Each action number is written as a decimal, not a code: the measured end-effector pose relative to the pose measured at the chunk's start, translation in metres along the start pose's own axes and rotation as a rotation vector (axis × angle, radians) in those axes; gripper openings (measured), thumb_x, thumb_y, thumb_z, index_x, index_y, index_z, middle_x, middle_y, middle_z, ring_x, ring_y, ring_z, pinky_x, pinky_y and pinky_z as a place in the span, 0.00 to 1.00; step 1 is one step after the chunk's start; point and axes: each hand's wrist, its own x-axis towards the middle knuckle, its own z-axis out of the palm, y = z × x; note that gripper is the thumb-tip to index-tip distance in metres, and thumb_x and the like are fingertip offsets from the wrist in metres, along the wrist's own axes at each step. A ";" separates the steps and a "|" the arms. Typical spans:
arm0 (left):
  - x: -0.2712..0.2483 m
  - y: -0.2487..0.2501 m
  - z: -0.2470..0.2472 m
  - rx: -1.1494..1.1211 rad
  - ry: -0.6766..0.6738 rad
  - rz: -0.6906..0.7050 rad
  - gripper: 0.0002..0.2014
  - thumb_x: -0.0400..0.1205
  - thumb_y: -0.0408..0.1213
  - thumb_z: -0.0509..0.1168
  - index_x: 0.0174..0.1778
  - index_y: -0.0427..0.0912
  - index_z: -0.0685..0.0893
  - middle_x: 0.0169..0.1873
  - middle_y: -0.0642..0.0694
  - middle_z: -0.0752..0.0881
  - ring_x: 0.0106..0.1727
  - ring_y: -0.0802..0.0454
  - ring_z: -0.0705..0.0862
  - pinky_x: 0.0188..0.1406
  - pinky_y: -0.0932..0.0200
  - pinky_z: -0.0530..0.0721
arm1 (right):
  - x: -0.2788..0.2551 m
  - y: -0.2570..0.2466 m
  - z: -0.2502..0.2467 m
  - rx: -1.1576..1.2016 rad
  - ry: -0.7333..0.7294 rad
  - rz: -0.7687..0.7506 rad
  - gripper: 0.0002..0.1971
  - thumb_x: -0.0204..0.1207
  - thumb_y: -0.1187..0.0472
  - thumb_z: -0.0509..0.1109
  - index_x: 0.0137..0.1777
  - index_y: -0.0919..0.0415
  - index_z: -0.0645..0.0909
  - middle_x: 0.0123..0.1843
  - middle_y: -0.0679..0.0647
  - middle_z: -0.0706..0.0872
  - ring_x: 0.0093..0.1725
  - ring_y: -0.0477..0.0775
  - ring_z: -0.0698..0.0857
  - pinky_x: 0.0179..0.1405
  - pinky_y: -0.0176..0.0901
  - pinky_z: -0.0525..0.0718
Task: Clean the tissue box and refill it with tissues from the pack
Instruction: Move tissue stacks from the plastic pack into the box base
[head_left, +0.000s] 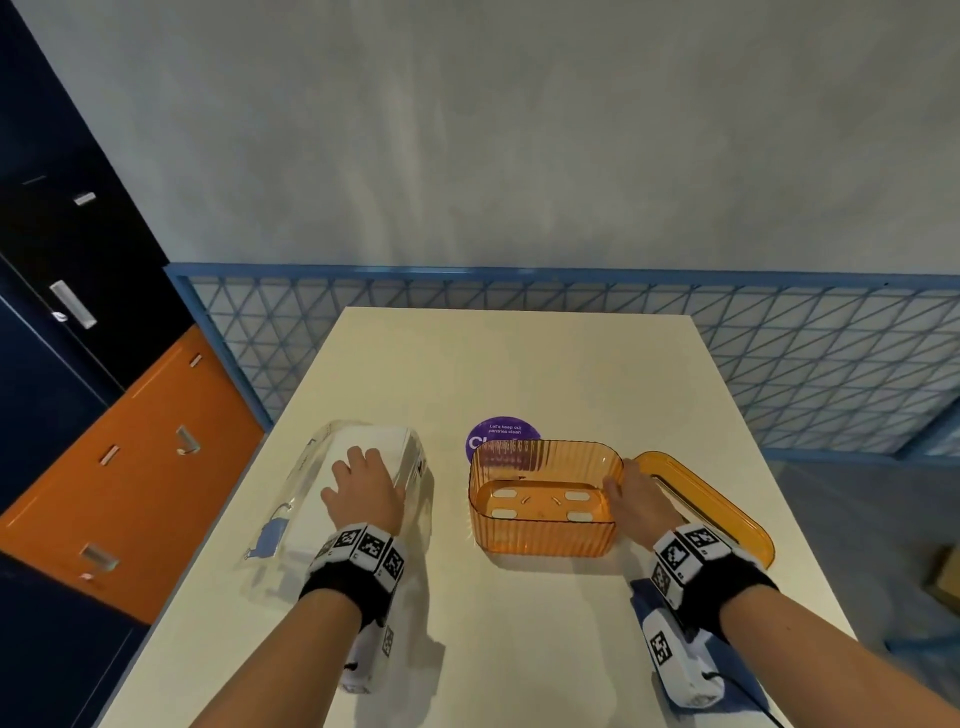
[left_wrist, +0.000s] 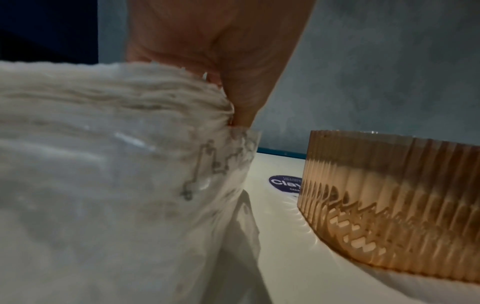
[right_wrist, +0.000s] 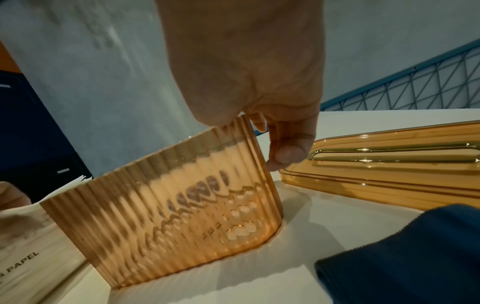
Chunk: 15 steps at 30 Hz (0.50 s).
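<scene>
My right hand (head_left: 636, 499) pinches the box (head_left: 545, 538) by its right rim, thumb inside; it stands open beside the pack (head_left: 298, 467), likely light, stiff and slick. My left hand (head_left: 363, 486) clasps the tissues (left_wrist: 103, 98) in the pack, thumb down their side. They look soft and floppy, best gripped across the whole stack.

Ribbed glossy amber plastic tissue box (head_left: 545, 535), smooth lid (head_left: 711, 488), seemingly clear-film pack (head_left: 374, 436), matt table (head_left: 519, 364)

The pale table (head_left: 519, 364) carries a clear tissue pack (head_left: 379, 441) on the left, an orange ribbed tissue box (head_left: 545, 535) in the middle, its lid (head_left: 717, 499) just right, a purple sticker (head_left: 501, 431) behind it and a blue cloth (right_wrist: 405, 257) near right.
</scene>
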 end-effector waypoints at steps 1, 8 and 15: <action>0.000 0.000 -0.001 -0.015 -0.006 -0.009 0.21 0.83 0.48 0.59 0.68 0.41 0.70 0.67 0.43 0.70 0.69 0.44 0.70 0.59 0.47 0.75 | 0.000 0.000 0.000 0.006 -0.005 0.000 0.22 0.86 0.52 0.50 0.74 0.65 0.62 0.64 0.66 0.79 0.59 0.64 0.82 0.55 0.52 0.82; 0.004 -0.002 -0.006 -0.141 -0.026 -0.047 0.16 0.86 0.44 0.55 0.65 0.39 0.73 0.65 0.42 0.73 0.68 0.43 0.71 0.59 0.45 0.76 | -0.002 -0.002 -0.002 0.041 -0.041 0.003 0.21 0.86 0.52 0.50 0.71 0.66 0.64 0.58 0.66 0.83 0.53 0.64 0.84 0.47 0.47 0.81; 0.000 -0.001 -0.007 -0.124 -0.014 -0.044 0.14 0.87 0.41 0.53 0.67 0.40 0.71 0.66 0.42 0.72 0.68 0.43 0.71 0.58 0.46 0.76 | -0.006 -0.005 -0.004 0.016 -0.069 0.004 0.21 0.86 0.52 0.49 0.71 0.65 0.63 0.54 0.64 0.84 0.47 0.60 0.84 0.41 0.46 0.80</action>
